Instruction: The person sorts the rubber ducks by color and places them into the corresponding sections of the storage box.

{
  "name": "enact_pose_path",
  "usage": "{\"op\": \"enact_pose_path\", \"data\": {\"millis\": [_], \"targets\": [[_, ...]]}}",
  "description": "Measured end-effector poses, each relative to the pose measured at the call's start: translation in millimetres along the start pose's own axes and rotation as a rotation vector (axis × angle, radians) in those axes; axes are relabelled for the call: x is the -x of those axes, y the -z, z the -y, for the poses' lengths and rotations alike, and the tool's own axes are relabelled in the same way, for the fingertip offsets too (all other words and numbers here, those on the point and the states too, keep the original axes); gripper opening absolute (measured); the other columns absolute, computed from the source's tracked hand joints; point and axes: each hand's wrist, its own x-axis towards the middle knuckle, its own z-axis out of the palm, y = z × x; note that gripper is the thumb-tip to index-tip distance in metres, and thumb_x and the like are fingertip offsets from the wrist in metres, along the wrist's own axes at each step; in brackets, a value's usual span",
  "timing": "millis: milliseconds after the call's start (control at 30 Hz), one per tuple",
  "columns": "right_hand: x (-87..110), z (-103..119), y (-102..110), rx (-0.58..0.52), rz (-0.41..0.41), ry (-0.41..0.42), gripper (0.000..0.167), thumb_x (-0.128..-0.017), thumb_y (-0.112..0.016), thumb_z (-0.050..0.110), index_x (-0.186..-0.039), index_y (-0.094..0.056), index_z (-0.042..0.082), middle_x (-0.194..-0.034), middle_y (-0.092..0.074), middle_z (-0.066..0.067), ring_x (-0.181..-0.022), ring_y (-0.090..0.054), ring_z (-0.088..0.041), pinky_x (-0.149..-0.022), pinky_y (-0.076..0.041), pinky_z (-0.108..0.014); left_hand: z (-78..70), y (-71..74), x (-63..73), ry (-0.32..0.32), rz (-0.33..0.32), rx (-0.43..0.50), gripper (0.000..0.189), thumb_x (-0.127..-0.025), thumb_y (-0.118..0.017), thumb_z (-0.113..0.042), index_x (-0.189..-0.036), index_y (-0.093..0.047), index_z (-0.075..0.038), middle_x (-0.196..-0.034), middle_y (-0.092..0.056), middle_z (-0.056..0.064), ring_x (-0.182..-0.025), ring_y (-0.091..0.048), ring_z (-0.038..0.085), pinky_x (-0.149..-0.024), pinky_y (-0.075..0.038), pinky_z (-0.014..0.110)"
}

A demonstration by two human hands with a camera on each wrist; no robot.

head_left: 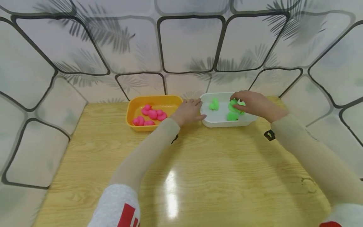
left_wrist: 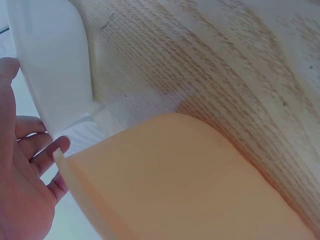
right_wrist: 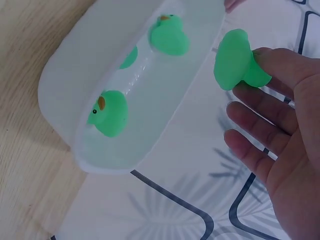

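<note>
My right hand (head_left: 256,105) pinches a green rubber duck (right_wrist: 232,61) between thumb and index finger, above the white tray (head_left: 227,124); its other fingers are loosely bent. More green ducks, such as one (right_wrist: 112,114) with an orange beak, lie in that tray. My left hand (head_left: 187,111) lies between the two trays. In the left wrist view its thumb and fingers (left_wrist: 42,146) are at the white tray's rim, holding nothing. Beside this hand stands the orange-yellow tray (head_left: 131,108) with several pink rubber ducks (head_left: 153,114); the hand covers its right corner.
Both trays stand near the back edge of a wood-grain table (head_left: 198,176). A patterned cloth-like wall (head_left: 190,44) rises right behind them and along both sides. A small black piece (head_left: 269,135) hangs under my right wrist.
</note>
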Motion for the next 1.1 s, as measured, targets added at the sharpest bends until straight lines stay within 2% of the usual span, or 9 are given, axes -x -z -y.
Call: {"op": "enact_pose_path", "data": {"millis": [233,533,767,1100], "targets": [[-13.4,1,5,-0.024,0.033,-0.027,0.031,-0.101,-0.070,0.017,-0.127,-0.065,0.001,-0.117,-0.068,-0.019,-0.107,-0.065,-0.036,-0.088,-0.053,-0.055,3.6,0.1,4.1,-0.003,-0.017,0.007,0.077,-0.108,-0.041,-0.060,-0.163,-0.033,-0.006,-0.170,-0.028,0.011,-0.154,-0.031,0.032,-0.126,-0.024,0.050],[-22.0,-2,-4,-0.039,0.065,-0.035,0.033,-0.102,-0.069,0.019,-0.129,-0.064,0.001,-0.119,-0.069,-0.018,-0.110,-0.065,-0.036,-0.092,-0.053,-0.054,2.7,-0.9,4.1,-0.010,-0.009,0.014,0.077,-0.108,-0.041,-0.060,-0.163,-0.032,-0.006,-0.171,-0.027,0.010,-0.154,-0.031,0.032,-0.126,-0.023,0.050],[-26.0,-2,-15,-0.054,0.060,-0.036,0.031,-0.101,-0.070,0.019,-0.127,-0.065,0.003,-0.118,-0.069,-0.017,-0.109,-0.066,-0.035,-0.092,-0.052,-0.054,3.3,-0.8,4.8,-0.004,-0.015,0.026,0.077,-0.108,-0.042,-0.059,-0.163,-0.033,-0.007,-0.171,-0.028,0.010,-0.154,-0.031,0.032,-0.126,-0.023,0.050],[-27.5,-4,-27,-0.074,0.017,0.005,0.029,-0.103,-0.067,0.017,-0.126,-0.066,-0.001,-0.110,-0.071,-0.016,-0.103,-0.067,-0.035,-0.090,-0.053,-0.054,6.4,-1.9,5.1,0.017,-0.010,0.040,0.077,-0.108,-0.042,-0.059,-0.163,-0.032,-0.007,-0.171,-0.027,0.010,-0.155,-0.029,0.032,-0.127,-0.022,0.050]]}}
